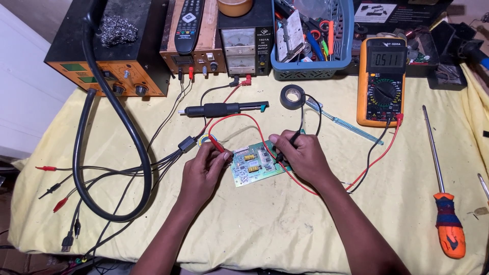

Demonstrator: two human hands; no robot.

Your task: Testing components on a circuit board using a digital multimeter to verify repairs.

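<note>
A small green circuit board (254,164) lies on the yellow cloth (265,224) in the middle. My left hand (204,170) pinches a red test probe (216,145), its tip at the board's left edge. My right hand (300,155) grips a black test probe (291,140) and presses it onto the board's right side. Red and black leads run from the probes to an orange multimeter (382,81) at the upper right, whose screen shows a reading.
A roll of black tape (292,97) and a black desoldering pump (224,109) lie behind the board. Bench power units (109,51), a blue basket of tools (311,38) and a thick black hose (84,153) line the back and left. An orange-handled screwdriver (448,224) lies right.
</note>
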